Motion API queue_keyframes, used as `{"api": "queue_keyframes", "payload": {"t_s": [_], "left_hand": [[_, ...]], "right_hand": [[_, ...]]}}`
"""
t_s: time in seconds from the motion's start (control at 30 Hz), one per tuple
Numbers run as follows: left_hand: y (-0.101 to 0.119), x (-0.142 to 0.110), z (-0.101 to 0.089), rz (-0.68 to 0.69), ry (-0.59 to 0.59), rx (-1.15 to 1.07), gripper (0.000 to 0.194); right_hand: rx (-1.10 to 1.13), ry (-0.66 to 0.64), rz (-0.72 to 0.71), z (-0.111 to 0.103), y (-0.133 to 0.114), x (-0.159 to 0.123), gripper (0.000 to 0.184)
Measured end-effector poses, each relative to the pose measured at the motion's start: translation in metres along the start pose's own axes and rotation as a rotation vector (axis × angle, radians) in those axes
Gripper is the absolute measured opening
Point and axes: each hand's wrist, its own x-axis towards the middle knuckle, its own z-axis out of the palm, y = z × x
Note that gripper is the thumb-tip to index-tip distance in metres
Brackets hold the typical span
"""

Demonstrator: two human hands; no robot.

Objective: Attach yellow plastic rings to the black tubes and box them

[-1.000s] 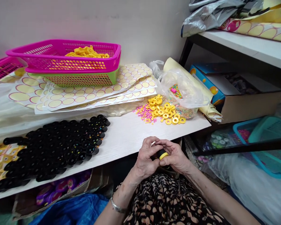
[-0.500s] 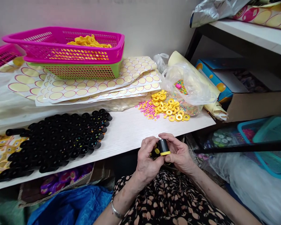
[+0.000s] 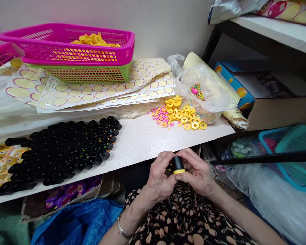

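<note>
Between my two hands sits a small black cylindrical cup with a yellow ring-shaped cap, its yellow end towards me. My left hand closes on it from the left, thumb at the yellow rim. From the other side my right hand grips it, thumb pressed along the rim and fingertips at the black far end. Behind my left fingers some more black and yellow shows, too hidden to make out. Beyond my hands lie yellow rings in a loose heap, beside small pink beads.
Many black cups stand packed together on the white table. A pink basket of yellow pieces rests on a green one, over sticker sheets. A clear bag of beads and an open box are to the right.
My hands have come slightly lower and closer together around the cup. My right thumb has moved onto the yellow rim, and the cup stands a little more tilted.
</note>
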Motion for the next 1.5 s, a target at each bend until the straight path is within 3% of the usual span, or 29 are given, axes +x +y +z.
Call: {"api": "queue_keyframes", "payload": {"t_s": [0.17, 0.3, 0.37, 0.4, 0.47, 0.53, 0.63, 0.8, 0.9, 1.0, 1.03, 1.1, 1.17, 1.27, 1.33, 1.5], "left_hand": [[-0.016, -0.002, 0.004, -0.142, -0.05, 0.069, 0.027], [-0.028, 0.002, -0.02, 0.012, -0.27, 0.176, 0.061], [-0.035, 0.012, -0.044, 0.076, -0.218, 0.311, 0.059], [-0.039, 0.02, -0.057, 0.071, -0.102, 0.414, 0.045], [-0.046, 0.04, -0.085, -0.011, 0.087, 0.753, 0.018], [-0.052, 0.061, -0.109, -0.153, 0.186, 1.122, 0.019], [-0.061, 0.087, -0.132, -0.259, 0.104, 1.41, 0.022], [-0.073, 0.105, -0.148, -0.318, -0.037, 1.524, 0.023], [-0.07, 0.107, -0.149, -0.276, -0.044, 1.518, 0.02], [-0.062, 0.104, -0.136, -0.214, -0.057, 1.434, 0.019], [-0.061, 0.102, -0.13, -0.21, -0.073, 1.38, 0.019], [-0.063, 0.097, -0.115, -0.207, -0.107, 1.266, 0.019], [-0.071, 0.091, -0.102, -0.176, -0.09, 1.18, 0.016], [-0.089, 0.083, -0.093, -0.085, 0.065, 1.053, 0.016], [-0.098, 0.08, -0.092, 0.018, 0.136, 0.984, 0.023], [-0.103, 0.073, -0.085, 0.287, 0.054, 0.906, 0.04]], "right_hand": [[0.09, 0.071, 0.109, 0.011, 0.02, 0.003, 0.03], [0.225, 0.049, 0.371, 0.004, 0.042, -0.005, 0.037], [0.071, 0.036, 0.52, -0.004, 0.056, -0.009, 0.038], [-0.05, 0.058, 0.556, -0.008, 0.063, -0.01, 0.038], [-0.281, 0.117, 0.552, -0.012, 0.077, -0.007, 0.037], [-0.415, 0.144, 0.504, -0.012, 0.089, 0.001, 0.034], [-0.418, 0.084, 0.516, -0.006, 0.103, 0.017, 0.028], [-0.235, 0.07, 0.363, 0.0, 0.109, 0.035, 0.034], [-0.366, 0.037, 0.412, -0.004, 0.098, 0.029, 0.025], [-0.595, -0.057, 0.464, -0.009, 0.071, 0.021, 0.003], [-0.611, -0.132, 0.465, -0.011, 0.06, 0.021, 0.009], [-0.516, -0.229, 0.378, -0.014, 0.039, 0.029, 0.019], [-0.502, -0.132, 0.193, -0.016, 0.028, 0.046, 0.019], [-0.688, 0.114, -0.016, -0.016, 0.035, 0.084, 0.013], [-0.821, 0.103, -0.039, -0.013, 0.048, 0.106, 0.013], [-1.21, 0.023, 0.018, -0.001, 0.068, 0.127, 0.018]]}}
